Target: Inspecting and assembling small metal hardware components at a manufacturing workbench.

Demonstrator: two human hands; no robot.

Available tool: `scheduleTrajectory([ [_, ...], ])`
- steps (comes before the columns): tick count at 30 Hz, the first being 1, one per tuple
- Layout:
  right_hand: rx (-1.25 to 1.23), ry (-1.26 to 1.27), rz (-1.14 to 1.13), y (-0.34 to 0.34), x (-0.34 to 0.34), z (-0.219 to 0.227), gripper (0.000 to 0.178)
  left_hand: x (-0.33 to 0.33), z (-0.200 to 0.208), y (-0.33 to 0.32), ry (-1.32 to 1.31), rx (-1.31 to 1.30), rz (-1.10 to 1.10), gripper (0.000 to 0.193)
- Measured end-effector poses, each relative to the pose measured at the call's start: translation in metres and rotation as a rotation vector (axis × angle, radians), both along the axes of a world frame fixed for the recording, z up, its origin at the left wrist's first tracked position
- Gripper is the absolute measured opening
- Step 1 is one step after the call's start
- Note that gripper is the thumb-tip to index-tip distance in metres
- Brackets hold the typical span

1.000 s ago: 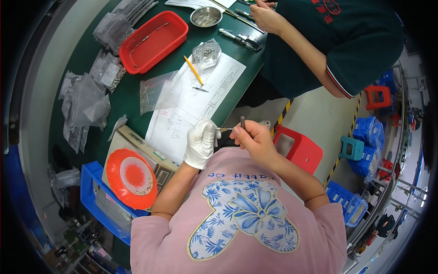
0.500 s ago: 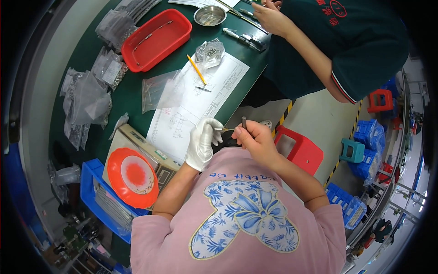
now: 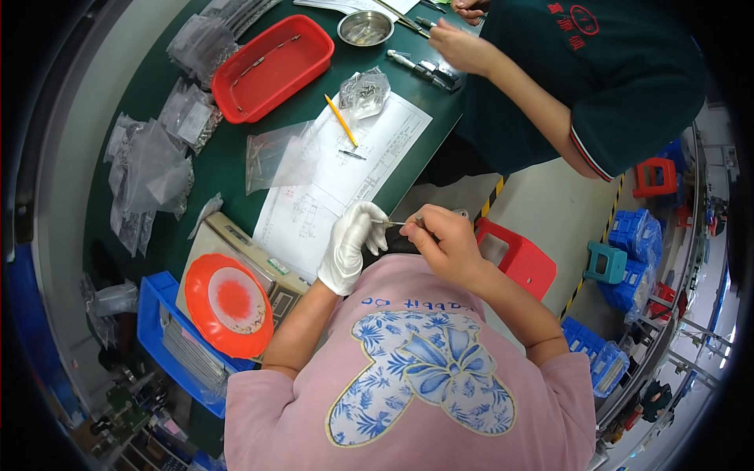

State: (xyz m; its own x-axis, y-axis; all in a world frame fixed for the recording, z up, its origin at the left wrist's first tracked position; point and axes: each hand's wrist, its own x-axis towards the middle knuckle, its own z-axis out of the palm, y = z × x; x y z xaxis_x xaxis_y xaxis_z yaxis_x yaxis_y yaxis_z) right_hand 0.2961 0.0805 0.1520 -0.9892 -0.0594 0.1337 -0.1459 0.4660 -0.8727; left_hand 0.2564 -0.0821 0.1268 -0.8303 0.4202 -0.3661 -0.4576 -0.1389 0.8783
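Note:
My left hand [image 3: 348,245], in a white glove, is closed with its fingertips pinching a small metal part [image 3: 380,221]. Bare and closed too, my right hand [image 3: 446,239] grips a thin metal tool with a dark handle [image 3: 422,222], mostly covered by the fingers. The tool's slim shaft [image 3: 397,224] bridges the gap between the hands and meets the small part; whether it sits inside it I cannot tell. Both hands are held just off the table edge, beside a printed drawing sheet [image 3: 314,204]. On that sheet lie a yellow pencil [image 3: 341,120] and a small dark metal pin [image 3: 352,155].
An orange-red dish [image 3: 196,302] rests on a scale [image 3: 287,290] by my left forearm, beside a blue bin [image 3: 153,314]. Farther off are a red tray [image 3: 318,39], a metal bowl [image 3: 366,41], bagged parts [image 3: 364,93] and a caliper-like tool [image 3: 424,71]. A co-worker [image 3: 597,94] stands at the right.
The dark handle stood upright above my right fingers and is now tilted down, mostly within them. The co-worker's hand has shifted slightly. My left hand has barely moved.

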Motion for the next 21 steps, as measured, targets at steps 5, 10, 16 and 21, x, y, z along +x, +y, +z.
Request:
scheduleTrajectory([
  [5,0.033,-0.011,0.004,0.000,-0.002,-0.001,0.006,0.000,0.000,-0.003,0.128,-0.107,-0.048,0.038],
  [10,0.342,0.452,0.063,0.001,-0.010,-0.005,0.009,-0.009,-0.003,-0.012,-0.222,0.135,-0.093,0.040],
  [16,0.193,0.209,0.053,0.003,-0.005,-0.007,0.009,0.000,-0.008,-0.004,-0.040,0.055,-0.013,0.028],
  [21,0.180,0.193,0.081,0.003,-0.005,-0.007,0.009,-0.001,-0.009,-0.012,0.014,-0.035,-0.110,0.035],
])
